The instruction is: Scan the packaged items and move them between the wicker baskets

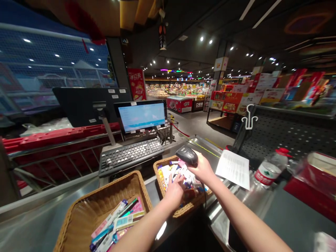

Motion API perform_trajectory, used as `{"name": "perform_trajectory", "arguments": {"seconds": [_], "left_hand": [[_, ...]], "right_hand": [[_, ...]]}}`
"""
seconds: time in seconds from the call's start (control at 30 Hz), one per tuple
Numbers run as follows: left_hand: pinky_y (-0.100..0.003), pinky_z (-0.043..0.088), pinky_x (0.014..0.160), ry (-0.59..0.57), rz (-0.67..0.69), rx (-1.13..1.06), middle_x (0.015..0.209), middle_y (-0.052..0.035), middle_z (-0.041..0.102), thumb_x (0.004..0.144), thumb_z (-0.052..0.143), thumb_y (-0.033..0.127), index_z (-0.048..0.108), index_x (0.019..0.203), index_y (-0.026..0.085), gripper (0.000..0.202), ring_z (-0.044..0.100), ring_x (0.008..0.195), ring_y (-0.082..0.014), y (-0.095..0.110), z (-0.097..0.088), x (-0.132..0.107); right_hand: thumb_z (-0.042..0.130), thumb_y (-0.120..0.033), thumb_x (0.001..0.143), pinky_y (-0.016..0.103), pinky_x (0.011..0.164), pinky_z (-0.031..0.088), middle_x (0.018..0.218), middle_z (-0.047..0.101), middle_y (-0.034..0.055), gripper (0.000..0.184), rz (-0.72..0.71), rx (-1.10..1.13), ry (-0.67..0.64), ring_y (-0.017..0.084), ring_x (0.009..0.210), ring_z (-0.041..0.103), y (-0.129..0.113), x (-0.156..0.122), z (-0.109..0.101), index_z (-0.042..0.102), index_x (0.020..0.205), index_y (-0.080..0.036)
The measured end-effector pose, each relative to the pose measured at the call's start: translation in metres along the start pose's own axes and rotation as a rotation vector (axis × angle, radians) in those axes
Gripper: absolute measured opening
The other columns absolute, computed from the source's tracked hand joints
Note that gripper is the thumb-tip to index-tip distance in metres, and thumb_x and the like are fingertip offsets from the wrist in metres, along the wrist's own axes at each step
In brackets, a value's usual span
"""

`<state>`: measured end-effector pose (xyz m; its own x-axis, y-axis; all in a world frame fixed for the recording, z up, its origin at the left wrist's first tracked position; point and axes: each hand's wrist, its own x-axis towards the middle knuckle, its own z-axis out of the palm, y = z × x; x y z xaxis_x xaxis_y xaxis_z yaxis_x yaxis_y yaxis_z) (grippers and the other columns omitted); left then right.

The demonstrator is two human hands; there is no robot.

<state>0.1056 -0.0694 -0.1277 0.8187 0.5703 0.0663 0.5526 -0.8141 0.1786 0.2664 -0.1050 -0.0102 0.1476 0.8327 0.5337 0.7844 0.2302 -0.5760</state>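
Note:
My right hand (203, 168) is wrapped round a black barcode scanner (187, 155), raised over the far side of a wicker basket (181, 211). That basket is heaped with small colourful packets (166, 172). Low over the packets is my left hand (174, 190), its fingers apart and touching or just above them; I see nothing held in it. A cable (205, 196) hangs down below my right hand. To the left, a larger wicker basket (76, 213) contains several long, thin packaged items (115, 224), partly hidden by my left forearm.
Behind the baskets stand a keyboard (131, 155), a lit monitor (143, 116) and a second screen's dark back (89, 106). On the right are a printed sheet (233, 169), a large red-capped bottle (271, 168) and a red box (312, 189). A white hook (249, 117) hangs on the perforated panel.

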Motion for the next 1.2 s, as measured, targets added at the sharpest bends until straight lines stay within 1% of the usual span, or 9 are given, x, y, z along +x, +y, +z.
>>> {"name": "perform_trajectory", "arguments": {"seconds": [0.07,0.17,0.3,0.47,0.63,0.73,0.83,1.03,1.2], "left_hand": [[-0.059,0.0,0.117,0.011,-0.01,-0.023,0.143,-0.0113,0.049,0.074,0.064,0.028,0.066,0.111,0.022,0.038,0.026,0.142,-0.0325,-0.001,0.004,0.002],[-0.06,-0.002,0.116,0.032,-0.043,-0.065,0.141,-0.0097,0.052,0.076,0.06,0.024,0.067,0.107,0.023,0.032,0.027,0.142,-0.0304,-0.003,0.005,0.003],[-0.064,-0.001,0.115,0.101,-0.05,-0.065,0.144,-0.0105,0.048,0.071,0.067,0.025,0.068,0.096,0.021,0.026,0.023,0.143,-0.0326,-0.007,-0.005,-0.003],[-0.067,0.006,0.113,0.267,-0.072,0.04,0.154,-0.0102,0.032,0.074,0.067,0.024,0.064,0.092,0.02,0.018,0.022,0.144,-0.0331,-0.018,-0.029,-0.012],[-0.067,0.008,0.113,0.379,-0.151,0.171,0.154,-0.0123,0.032,0.075,0.064,0.019,0.062,0.092,0.021,0.017,0.023,0.144,-0.0322,-0.035,-0.061,-0.015],[-0.067,0.009,0.113,0.444,-0.199,0.228,0.153,-0.0126,0.033,0.076,0.064,0.019,0.062,0.095,0.021,0.019,0.024,0.144,-0.0326,-0.047,-0.08,-0.019],[-0.068,0.009,0.113,0.502,-0.235,0.257,0.153,-0.0128,0.034,0.077,0.065,0.02,0.063,0.1,0.021,0.023,0.026,0.143,-0.0331,-0.057,-0.097,-0.023],[-0.068,0.009,0.113,0.567,-0.277,0.296,0.152,-0.0135,0.036,0.079,0.065,0.021,0.063,0.1,0.021,0.021,0.027,0.142,-0.0337,-0.07,-0.117,-0.031],[-0.068,0.009,0.112,0.594,-0.297,0.286,0.151,-0.0129,0.037,0.081,0.063,0.025,0.063,0.104,0.022,0.023,0.027,0.142,-0.0335,-0.076,-0.133,-0.039]], "right_hand": [[0.063,-0.027,0.069,0.05,0.104,0.041,0.124,0.062,0.016,0.052,0.004,0.001,-0.006,0.031,0.119,0.056,0.004,0.002,0.0,0.058,0.12,-0.013],[0.063,-0.028,0.069,0.05,0.104,0.041,0.124,0.062,0.0176,0.054,0.005,0.011,-0.019,0.032,0.118,0.056,0.008,0.006,0.0,0.058,0.12,-0.011],[0.064,-0.03,0.069,0.054,0.106,0.038,0.126,0.06,0.0203,0.058,0.0,0.001,-0.031,0.034,0.121,0.054,0.014,0.012,-0.001,0.056,0.122,-0.009],[0.065,-0.029,0.07,0.057,0.112,0.027,0.128,0.059,0.0188,0.056,-0.042,-0.064,-0.05,0.034,0.131,0.045,0.02,0.018,0.005,0.057,0.122,-0.012],[0.065,-0.03,0.073,0.06,0.112,0.024,0.132,0.057,0.0152,0.053,-0.108,-0.067,-0.104,0.034,0.135,0.039,0.022,0.026,0.011,0.056,0.124,-0.016],[0.063,-0.03,0.074,0.062,0.112,0.024,0.133,0.056,0.013,0.055,-0.118,-0.05,-0.095,0.034,0.137,0.037,0.022,0.03,0.013,0.053,0.127,-0.018],[0.064,-0.03,0.075,0.064,0.112,0.022,0.138,0.052,0.0132,0.059,-0.135,-0.049,-0.09,0.035,0.14,0.032,0.021,0.031,0.015,0.051,0.131,-0.02],[0.064,-0.024,0.073,0.066,0.113,0.017,0.149,0.041,0.0129,0.052,-0.187,-0.085,-0.081,0.036,0.145,0.019,0.015,0.03,0.015,0.057,0.125,-0.02],[0.062,-0.024,0.074,0.066,0.112,0.019,0.148,0.042,0.0141,0.049,-0.211,-0.111,-0.079,0.037,0.144,0.021,0.007,0.026,0.017,0.058,0.123,-0.019]]}}
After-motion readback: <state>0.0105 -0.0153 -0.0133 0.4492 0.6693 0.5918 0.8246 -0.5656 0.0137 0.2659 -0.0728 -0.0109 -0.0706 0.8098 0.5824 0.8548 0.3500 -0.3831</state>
